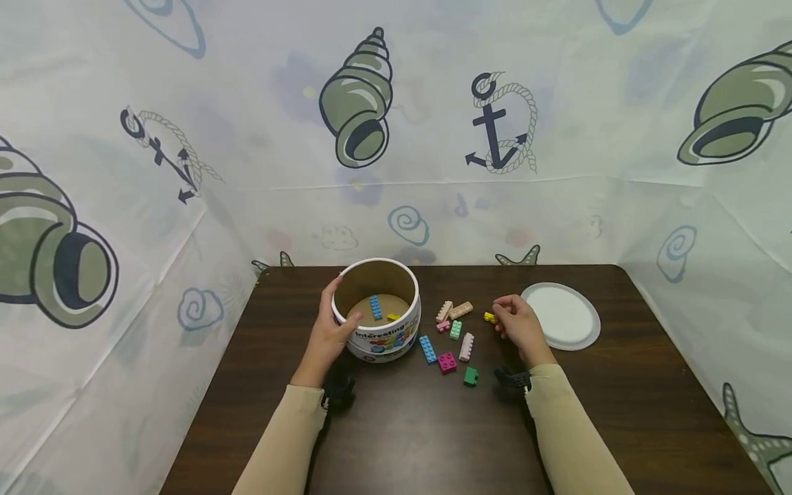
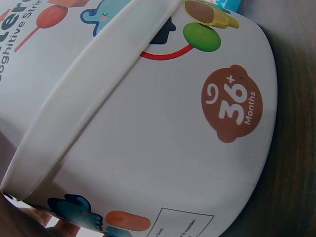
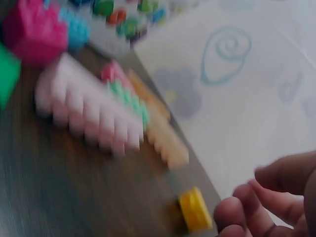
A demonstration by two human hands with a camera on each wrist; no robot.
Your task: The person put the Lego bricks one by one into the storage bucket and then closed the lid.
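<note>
A white printed bucket (image 1: 381, 340) stands on the table, its open top showing a blue brick (image 1: 375, 307) and a yellow piece (image 1: 392, 317) inside. My left hand (image 1: 331, 337) grips its left side, the thumb over the rim. Fingers (image 2: 61, 229) of that hand show at the bottom of the left wrist view, below the bucket's white handle (image 2: 94, 94). On the right, my right hand (image 1: 520, 326) is beside a small yellow brick (image 3: 195, 210), its fingers loosely bent and nothing visibly held. Whether a fingertip touches that brick is hard to tell.
Between bucket and right hand lie several loose bricks, among them a magenta one (image 1: 447, 362), a dark green one (image 1: 470, 376), a pale pink one (image 1: 467, 347) and a tan one (image 1: 460, 310). A round white lid (image 1: 562, 315) lies to the right of the hand.
</note>
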